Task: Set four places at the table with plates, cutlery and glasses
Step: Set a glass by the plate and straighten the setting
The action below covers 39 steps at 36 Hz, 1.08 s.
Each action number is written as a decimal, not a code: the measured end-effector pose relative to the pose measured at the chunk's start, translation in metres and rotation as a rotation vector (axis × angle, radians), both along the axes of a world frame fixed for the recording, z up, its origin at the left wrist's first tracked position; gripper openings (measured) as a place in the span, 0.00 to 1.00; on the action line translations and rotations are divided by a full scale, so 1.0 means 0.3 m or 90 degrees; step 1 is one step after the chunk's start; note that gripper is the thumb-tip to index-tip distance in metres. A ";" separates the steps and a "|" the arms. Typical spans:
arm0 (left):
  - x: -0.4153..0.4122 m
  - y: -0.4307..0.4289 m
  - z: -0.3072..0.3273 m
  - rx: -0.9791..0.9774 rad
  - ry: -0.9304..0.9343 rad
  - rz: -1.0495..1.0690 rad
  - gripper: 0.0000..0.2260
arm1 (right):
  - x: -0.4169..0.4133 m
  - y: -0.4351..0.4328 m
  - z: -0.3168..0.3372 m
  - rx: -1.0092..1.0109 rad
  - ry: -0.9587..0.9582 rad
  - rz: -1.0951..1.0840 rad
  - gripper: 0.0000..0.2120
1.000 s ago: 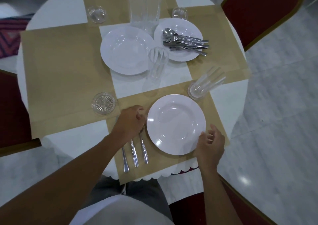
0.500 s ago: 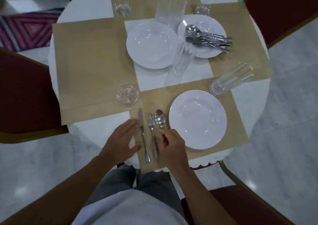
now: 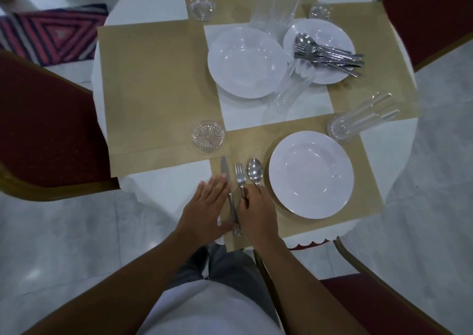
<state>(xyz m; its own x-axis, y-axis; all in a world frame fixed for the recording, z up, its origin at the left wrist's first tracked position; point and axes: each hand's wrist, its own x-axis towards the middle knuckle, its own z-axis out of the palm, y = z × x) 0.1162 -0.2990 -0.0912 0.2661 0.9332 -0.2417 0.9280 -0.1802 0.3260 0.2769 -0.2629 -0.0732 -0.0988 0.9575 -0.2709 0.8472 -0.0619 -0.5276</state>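
The knife (image 3: 225, 168), the fork (image 3: 240, 176) and the spoon (image 3: 254, 171) lie in a row just left of the near plate (image 3: 311, 174). The spoon is closest to that plate and the knife is farthest from it. The left hand (image 3: 207, 206) is flat and open, with straight fingers touching the side of the knife that faces away from the plate. The right hand (image 3: 257, 211) lies over the fork and spoon handles with bent fingers, and I cannot tell if it pinches them or only rests on them. I think the hands are making the row neat. If the left hand pushes too hard, the knife could slide into the fork and the row could go crooked. The knife handle ends close to the table edge, on the person's side of the plate, so a pull that way could drop it to the floor. The right hand is just beside the plate rim, and a bump could slide the plate on its mat (image 3: 368, 201). A tall glass (image 3: 363, 119) stands just past the plate, on its far right. An arm reaching over the plate to the cutlery pile (image 3: 330, 55) far behind it could knock that glass down. Three places are not yet set.
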 end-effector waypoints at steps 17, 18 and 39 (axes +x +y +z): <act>-0.010 0.002 -0.005 -0.026 0.006 -0.009 0.45 | -0.007 -0.016 -0.025 0.015 0.008 -0.007 0.12; -0.010 0.001 -0.007 -0.026 0.007 -0.009 0.45 | -0.006 -0.015 -0.024 0.014 0.004 -0.008 0.12; -0.058 0.007 -0.001 -0.031 -0.088 0.071 0.34 | 0.131 -0.077 0.034 0.045 -0.061 -0.136 0.10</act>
